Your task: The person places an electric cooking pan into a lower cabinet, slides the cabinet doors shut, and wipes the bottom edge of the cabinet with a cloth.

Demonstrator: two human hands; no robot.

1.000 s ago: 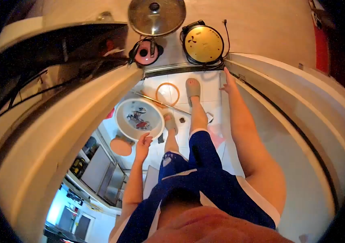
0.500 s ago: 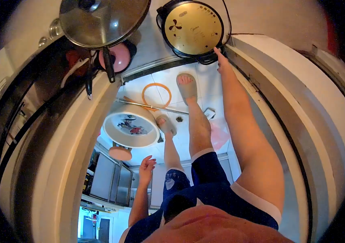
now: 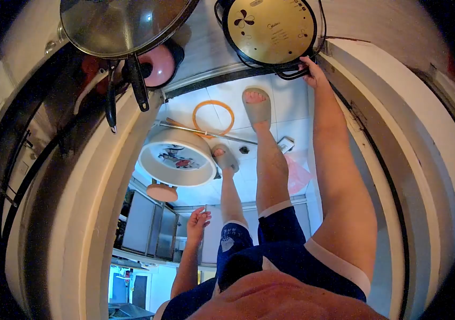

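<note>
At the top of the view a round electric baking pan with a gold patterned lid and black rim hangs or leans by the doorway, its black handle toward me. My right hand is closed at that handle, the thumb near the rim; the fingers are partly hidden. Down by my left leg, my left hand hangs free with loosely bent fingers, holding nothing that I can make out. Left of the baking pan are a large frying pan with a glass lid and a pink round lid or pan.
A white basin with a printed pattern lies on the tiled floor near my slippered feet. Beside it are an orange hoop and a metal pole. A pink bag lies right of my leg. Door frames rise on both sides.
My right hand has moved from touching the baking pan's rim to closing on its handle. The view has shifted, so the pans sit higher. My left hand still hangs free.
</note>
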